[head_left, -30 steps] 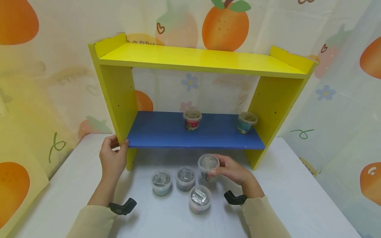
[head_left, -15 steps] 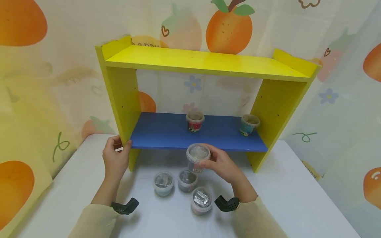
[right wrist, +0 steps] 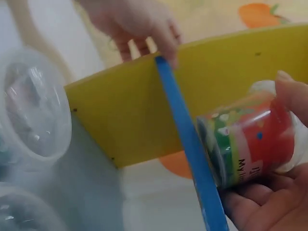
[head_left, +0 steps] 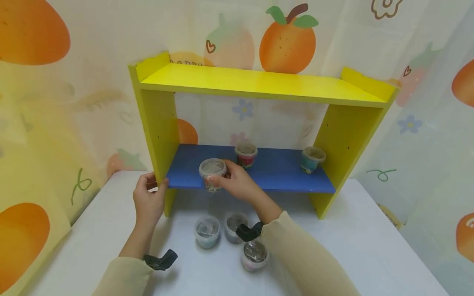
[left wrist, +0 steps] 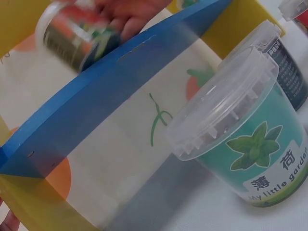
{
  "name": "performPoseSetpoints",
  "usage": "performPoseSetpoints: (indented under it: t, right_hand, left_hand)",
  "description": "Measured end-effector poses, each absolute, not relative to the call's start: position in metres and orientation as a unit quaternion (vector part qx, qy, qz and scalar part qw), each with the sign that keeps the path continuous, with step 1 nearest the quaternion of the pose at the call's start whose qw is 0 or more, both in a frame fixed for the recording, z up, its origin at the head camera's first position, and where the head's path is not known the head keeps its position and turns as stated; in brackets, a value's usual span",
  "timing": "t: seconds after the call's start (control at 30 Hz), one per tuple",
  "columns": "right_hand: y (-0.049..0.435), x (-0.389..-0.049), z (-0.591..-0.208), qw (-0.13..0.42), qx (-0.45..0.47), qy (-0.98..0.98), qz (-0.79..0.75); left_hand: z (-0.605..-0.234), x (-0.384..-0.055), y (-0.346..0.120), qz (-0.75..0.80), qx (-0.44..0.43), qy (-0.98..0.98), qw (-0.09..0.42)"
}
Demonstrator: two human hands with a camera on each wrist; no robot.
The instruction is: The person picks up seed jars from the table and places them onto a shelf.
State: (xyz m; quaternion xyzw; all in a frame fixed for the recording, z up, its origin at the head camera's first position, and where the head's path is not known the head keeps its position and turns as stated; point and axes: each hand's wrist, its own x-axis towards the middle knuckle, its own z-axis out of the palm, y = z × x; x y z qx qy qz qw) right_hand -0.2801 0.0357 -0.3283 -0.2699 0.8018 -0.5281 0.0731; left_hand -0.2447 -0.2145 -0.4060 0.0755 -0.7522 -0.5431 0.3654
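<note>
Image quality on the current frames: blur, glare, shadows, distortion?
Head: mostly sharp, mild sheen on the yellow top, soft shadows on the table. Left wrist: held cup smeared, mint cup crisp, blue board bowed, likely lens distortion. Right wrist: clear lid at left edge soft, with glints.

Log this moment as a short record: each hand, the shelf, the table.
Left hand: grips yellow side panel
Right hand: holds red-labelled cup at the blue shelf's front edge; contact unclear
On shelf: red cup, teal cup nearer the right end
Table: left cup, middle cup, front cup
</note>
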Motion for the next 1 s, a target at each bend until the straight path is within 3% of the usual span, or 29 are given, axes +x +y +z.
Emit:
performPoseSetpoints:
  t: [0.5,0.77,1.0]
  right_hand:
    - [-0.040,-0.324,-0.326,0.060,-0.219,0.836,-0.499]
    - [-0.060,-0.327,-0.327,0.029,-0.179,0.829,-0.529]
    - [-0.065,-0.325,-0.332,0.035,-0.169,0.817,-0.550]
  left_hand:
    - [-0.407,-0.246,-0.211,-0.565,0.085,-0.737,0.362]
    - [-0.406,-0.250,-0.208,-0.574,0.085,-0.727,0.367]
    - [-0.410,-0.248,-0.211,-0.575,0.087,-0.723,0.373]
